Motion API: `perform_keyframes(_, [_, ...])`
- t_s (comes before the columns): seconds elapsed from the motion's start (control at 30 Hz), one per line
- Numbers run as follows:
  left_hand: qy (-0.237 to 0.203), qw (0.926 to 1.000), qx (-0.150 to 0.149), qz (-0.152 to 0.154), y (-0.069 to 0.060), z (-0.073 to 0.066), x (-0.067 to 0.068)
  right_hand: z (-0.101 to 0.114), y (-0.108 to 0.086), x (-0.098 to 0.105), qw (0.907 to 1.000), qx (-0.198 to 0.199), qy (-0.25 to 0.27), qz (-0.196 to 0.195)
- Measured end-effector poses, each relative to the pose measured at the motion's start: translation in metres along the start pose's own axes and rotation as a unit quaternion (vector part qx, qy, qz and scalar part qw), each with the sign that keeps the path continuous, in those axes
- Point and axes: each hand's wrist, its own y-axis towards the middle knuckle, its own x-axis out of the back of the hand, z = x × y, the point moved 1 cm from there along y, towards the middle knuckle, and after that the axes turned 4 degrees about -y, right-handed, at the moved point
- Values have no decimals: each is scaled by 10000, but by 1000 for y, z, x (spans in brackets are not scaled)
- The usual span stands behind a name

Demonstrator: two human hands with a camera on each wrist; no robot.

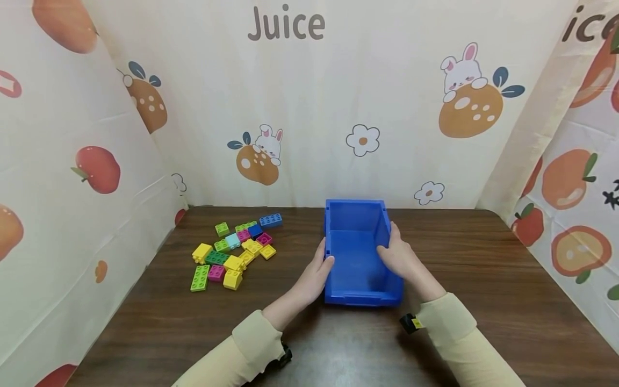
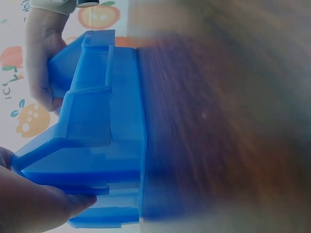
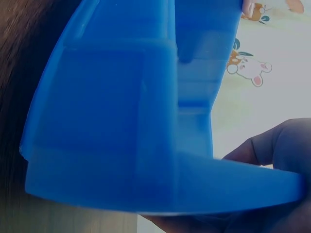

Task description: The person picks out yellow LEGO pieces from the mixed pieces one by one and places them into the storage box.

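Note:
A blue plastic bin stands near the middle of the table in the head view, its lower front wall toward me. My left hand grips its left side wall, thumb at the rim. On the opposite wall, my right hand holds on with the thumb over the inside. The left wrist view has the bin side-on, with the left hand at its lower wall and the right hand beyond. Up close in the right wrist view, the bin's wall is pinched by the right hand.
Left of the bin, several toy building bricks lie loosely grouped, among them a yellow brick, a lime brick and a blue brick. The dark wooden table meets a printed curtain at the back and sides.

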Motion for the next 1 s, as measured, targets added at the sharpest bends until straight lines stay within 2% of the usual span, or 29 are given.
perform_keyframes(0.3, [19,9999,137,-4,-7,2,9,7,-1,-8,10000,34,54,39])
perform_keyframes(0.77, [20,10000,19,80,-19,9,22,18,-4,-18,9998,174,73,45])
perform_keyframes(1.0, [2,9998,43,174,-31,-12,28,23,-6,-21,9997,239,-26,-38])
